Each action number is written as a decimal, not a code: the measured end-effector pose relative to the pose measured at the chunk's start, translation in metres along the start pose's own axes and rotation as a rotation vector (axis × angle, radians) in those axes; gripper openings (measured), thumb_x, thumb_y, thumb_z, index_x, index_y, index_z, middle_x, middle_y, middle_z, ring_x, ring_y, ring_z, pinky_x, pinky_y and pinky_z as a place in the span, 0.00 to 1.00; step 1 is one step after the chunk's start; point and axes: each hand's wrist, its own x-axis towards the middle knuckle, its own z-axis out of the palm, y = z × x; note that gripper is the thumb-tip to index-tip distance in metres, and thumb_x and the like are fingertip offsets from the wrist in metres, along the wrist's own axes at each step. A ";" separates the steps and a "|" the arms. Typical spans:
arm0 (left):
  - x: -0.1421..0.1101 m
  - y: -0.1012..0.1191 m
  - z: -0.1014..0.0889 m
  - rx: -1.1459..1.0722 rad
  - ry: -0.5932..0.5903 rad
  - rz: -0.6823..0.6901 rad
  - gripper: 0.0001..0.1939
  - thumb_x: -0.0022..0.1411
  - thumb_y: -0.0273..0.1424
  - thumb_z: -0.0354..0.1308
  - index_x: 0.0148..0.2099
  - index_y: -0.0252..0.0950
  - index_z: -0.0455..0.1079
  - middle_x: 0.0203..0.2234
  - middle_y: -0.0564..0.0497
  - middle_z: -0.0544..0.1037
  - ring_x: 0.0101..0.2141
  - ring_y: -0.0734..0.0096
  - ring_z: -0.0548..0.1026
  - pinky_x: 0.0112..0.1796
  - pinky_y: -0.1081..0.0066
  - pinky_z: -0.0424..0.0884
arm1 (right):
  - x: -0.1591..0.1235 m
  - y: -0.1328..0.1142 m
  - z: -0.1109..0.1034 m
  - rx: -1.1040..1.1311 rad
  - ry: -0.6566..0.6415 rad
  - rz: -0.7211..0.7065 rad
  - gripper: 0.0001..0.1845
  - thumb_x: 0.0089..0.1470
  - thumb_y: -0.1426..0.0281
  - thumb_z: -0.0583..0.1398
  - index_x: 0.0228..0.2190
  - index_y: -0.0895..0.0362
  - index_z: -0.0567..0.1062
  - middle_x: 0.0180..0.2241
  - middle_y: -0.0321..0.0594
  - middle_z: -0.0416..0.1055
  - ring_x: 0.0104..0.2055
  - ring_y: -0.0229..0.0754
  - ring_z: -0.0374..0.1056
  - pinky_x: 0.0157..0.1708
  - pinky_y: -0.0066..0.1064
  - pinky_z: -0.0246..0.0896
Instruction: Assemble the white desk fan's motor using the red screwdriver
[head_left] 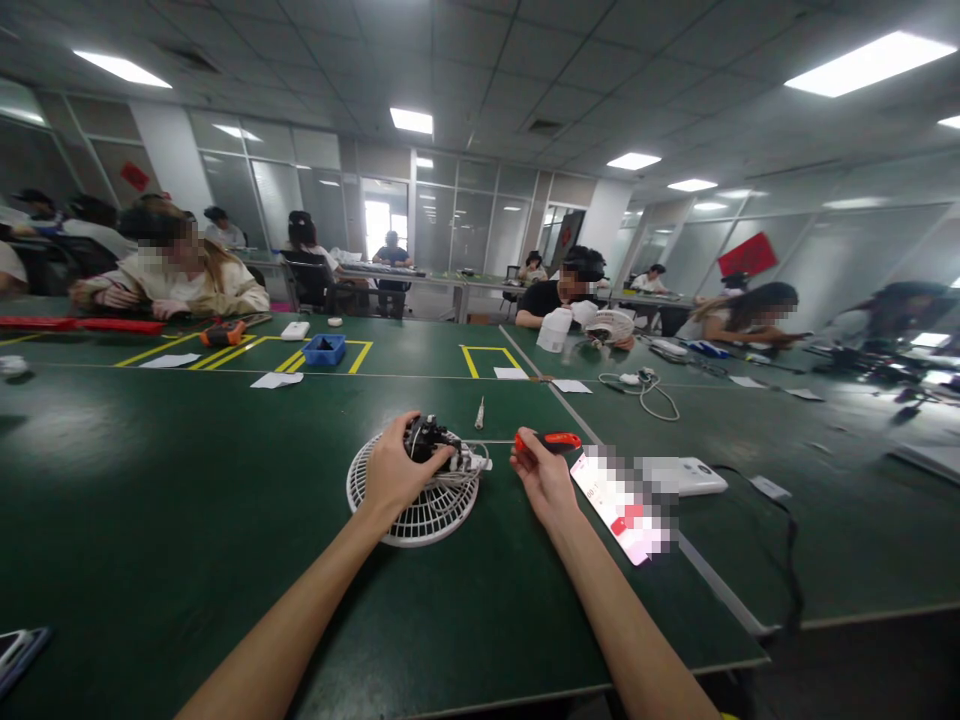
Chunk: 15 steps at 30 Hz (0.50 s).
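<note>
A white round fan grille (420, 505) lies flat on the green table (187, 500). On top of it sits a black fan motor (427, 438) with white wires. My left hand (394, 470) is closed around the motor and holds it on the grille. My right hand (544, 480) grips a screwdriver (551, 440) with a red and black handle. Its thin shaft points left, with the tip at the motor.
A phone (619, 505) and a white power bank (694, 477) lie right of my right hand. A second small screwdriver (479, 412) lies behind the fan. Farther off are a blue tray (324, 349), paper slips, a white cable (649, 390) and several seated people.
</note>
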 end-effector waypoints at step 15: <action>0.000 -0.005 0.003 0.023 0.004 0.027 0.37 0.53 0.53 0.67 0.59 0.39 0.68 0.51 0.41 0.79 0.50 0.49 0.78 0.53 0.48 0.73 | 0.004 0.009 -0.004 0.127 -0.020 0.090 0.14 0.46 0.70 0.74 0.31 0.53 0.75 0.29 0.35 0.80 0.33 0.40 0.79 0.38 0.33 0.79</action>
